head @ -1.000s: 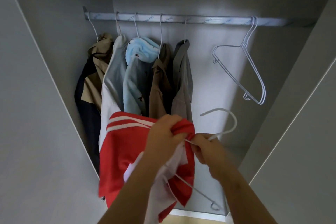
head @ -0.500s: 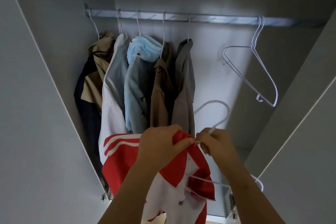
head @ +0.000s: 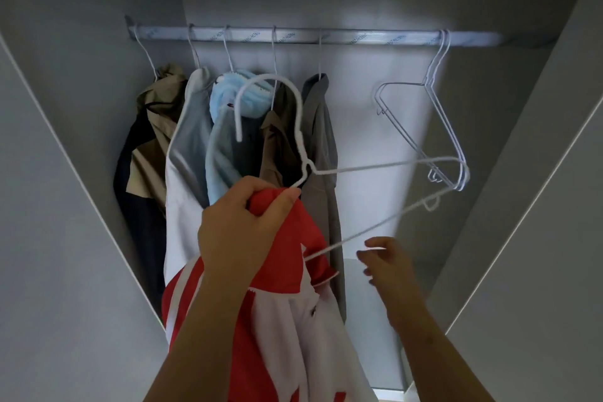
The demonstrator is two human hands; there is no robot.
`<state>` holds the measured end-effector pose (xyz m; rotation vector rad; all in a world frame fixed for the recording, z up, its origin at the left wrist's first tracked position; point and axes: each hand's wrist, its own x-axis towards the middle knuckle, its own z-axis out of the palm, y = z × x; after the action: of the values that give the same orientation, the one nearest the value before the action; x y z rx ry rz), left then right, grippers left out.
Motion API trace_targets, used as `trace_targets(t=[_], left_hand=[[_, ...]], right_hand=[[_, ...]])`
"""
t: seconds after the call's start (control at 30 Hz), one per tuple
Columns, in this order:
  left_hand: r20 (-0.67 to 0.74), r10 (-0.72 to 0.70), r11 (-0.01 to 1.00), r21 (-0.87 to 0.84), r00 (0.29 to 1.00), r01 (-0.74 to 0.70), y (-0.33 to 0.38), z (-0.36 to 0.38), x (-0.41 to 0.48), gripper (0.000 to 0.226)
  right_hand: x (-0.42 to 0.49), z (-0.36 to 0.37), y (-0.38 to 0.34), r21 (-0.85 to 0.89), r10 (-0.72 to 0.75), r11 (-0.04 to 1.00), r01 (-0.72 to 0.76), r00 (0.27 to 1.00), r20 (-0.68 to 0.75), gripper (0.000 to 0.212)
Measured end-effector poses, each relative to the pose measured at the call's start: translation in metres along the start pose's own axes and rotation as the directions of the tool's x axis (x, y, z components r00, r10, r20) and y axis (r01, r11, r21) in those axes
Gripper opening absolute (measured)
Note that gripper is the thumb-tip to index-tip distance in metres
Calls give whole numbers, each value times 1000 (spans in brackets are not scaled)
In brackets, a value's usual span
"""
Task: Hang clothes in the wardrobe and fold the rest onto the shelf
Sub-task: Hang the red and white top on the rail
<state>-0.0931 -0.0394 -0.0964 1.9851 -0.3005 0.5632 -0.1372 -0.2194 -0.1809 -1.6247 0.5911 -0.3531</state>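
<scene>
My left hand [head: 241, 228] grips the collar of a red and white garment [head: 293, 310], which hangs down in front of the wardrobe. A white wire hanger [head: 298, 127] sticks up out of that collar, its hook raised below the rail [head: 359, 37]. One arm of the hanger juts out bare to the right. My right hand [head: 385, 261] is lower right, fingers loosely spread just under the hanger's bottom wire, holding nothing that I can see.
Several garments [head: 195, 153] hang on wire hangers on the left half of the rail. Empty wire hangers [head: 434, 127] hang near its right end. Grey wardrobe walls [head: 65, 173] close in on both sides, and a top panel runs above.
My left hand has lifted the garment and hanger upward, so the hook now stands high. My right hand has let go of the hanger neck and dropped lower right.
</scene>
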Motion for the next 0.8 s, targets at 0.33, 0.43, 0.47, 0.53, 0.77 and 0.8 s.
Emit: trace_targets(t=[0.33,0.43,0.47,0.53,0.77,0.8], left_hand=[[154,30,987,-158,988,-6,11,-17,-4,32],[105,7,980,-199,994,14,5,-27,-2,29],[88,-4,978,-207,996,22,4,-29,-1,28],[74,-20,975,-219,997,36,2,-33,-1,30],[72,-29,974,-220,997,45,3,-33,-7,33],[67,-36,973,-227,997,50,3,-33,-7,34]], right_hand=[[-16,41,14,-391,263,912,-121,906,333,25],[-16,39,21,-351,218,928,-128,949,230,21],[-15,38,20,-295,213,945,-142,951,223,21],[-14,39,17,-172,210,971,-168,942,264,18],[-21,59,11,-156,177,981,-115,859,480,14],[-24,60,12,-104,166,986,-132,853,495,19]])
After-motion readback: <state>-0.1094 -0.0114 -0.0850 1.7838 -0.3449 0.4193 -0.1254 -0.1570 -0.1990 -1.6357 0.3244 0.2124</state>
